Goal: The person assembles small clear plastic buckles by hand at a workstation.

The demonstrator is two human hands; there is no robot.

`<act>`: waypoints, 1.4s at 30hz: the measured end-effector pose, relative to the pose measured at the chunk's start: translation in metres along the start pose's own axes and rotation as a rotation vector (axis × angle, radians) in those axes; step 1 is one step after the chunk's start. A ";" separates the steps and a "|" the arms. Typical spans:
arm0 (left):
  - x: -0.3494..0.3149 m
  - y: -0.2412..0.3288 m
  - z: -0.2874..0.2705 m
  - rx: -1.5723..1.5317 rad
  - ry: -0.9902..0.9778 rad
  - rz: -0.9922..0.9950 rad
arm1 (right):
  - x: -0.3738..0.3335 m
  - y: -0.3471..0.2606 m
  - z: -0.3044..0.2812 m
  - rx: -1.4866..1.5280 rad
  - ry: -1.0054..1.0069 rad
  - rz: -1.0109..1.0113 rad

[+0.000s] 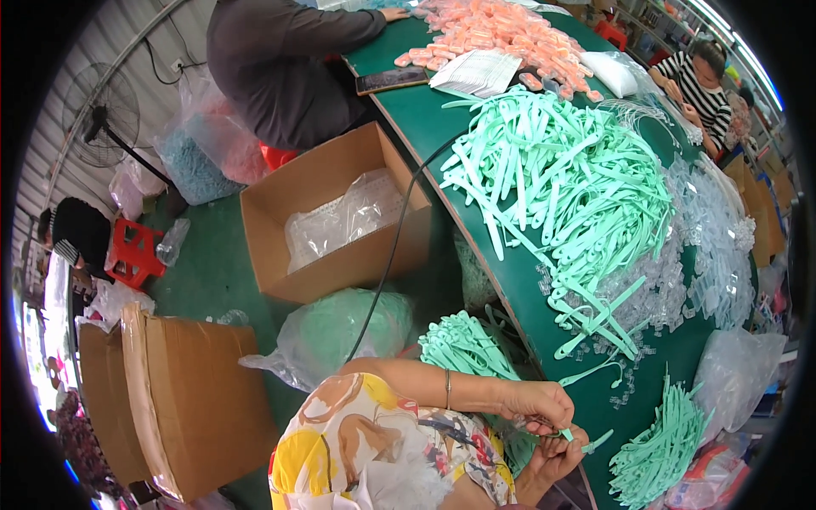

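Note:
My left hand (542, 403) and my right hand (554, 459) meet over the near edge of the green table. Both pinch a mint-green plastic strap (597, 443), whose rounded end sticks out past the fingers. Any smaller part between the fingertips is hidden. A loose mint-green strap (591, 371) lies just beyond my left hand. Farther up the table spreads a big heap of the same straps (561, 170). Small clear plastic pieces (659, 293) are scattered beside that heap. A bundle of straps (659, 450) rests to the right of my hands, and another bundle (467, 344) is beside my left forearm.
An open cardboard box (263, 225) holding clear plastic stands left of the table (467, 223). A black cable (399, 225) crosses in front of it. Orange parts (501, 38), a phone (391, 81) and papers (476, 72) lie at the far end. Co-workers sit nearby.

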State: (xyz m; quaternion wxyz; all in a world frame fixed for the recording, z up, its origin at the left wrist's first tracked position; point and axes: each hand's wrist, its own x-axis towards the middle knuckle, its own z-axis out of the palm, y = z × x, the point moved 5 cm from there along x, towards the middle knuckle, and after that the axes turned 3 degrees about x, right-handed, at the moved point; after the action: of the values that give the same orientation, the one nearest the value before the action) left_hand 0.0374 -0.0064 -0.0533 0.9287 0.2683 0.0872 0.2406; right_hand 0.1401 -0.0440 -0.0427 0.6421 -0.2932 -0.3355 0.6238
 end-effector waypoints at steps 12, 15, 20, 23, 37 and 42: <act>-0.004 0.016 -0.002 0.561 0.140 0.098 | 0.011 -0.034 0.015 -1.160 -0.037 -0.294; -0.004 0.016 -0.005 0.725 0.131 0.092 | 0.006 -0.029 0.009 -1.110 0.026 -0.230; 0.005 0.003 -0.009 0.588 -0.001 0.178 | 0.001 -0.019 -0.006 -0.831 0.129 -0.164; 0.001 0.002 -0.006 0.317 -0.019 0.060 | 0.000 -0.015 -0.005 -0.588 0.133 -0.128; 0.013 -0.005 -0.013 -0.335 0.221 0.280 | -0.004 -0.013 -0.002 -0.884 0.060 -0.255; 0.005 0.022 -0.008 -0.004 0.206 0.397 | 0.006 -0.024 -0.008 -1.123 0.038 -0.217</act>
State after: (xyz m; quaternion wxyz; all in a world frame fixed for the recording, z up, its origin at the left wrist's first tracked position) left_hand 0.0301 0.0161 -0.0482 0.8499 0.2526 0.1265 0.4448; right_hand 0.1609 -0.0390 -0.0278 0.4542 -0.5642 -0.6322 0.2750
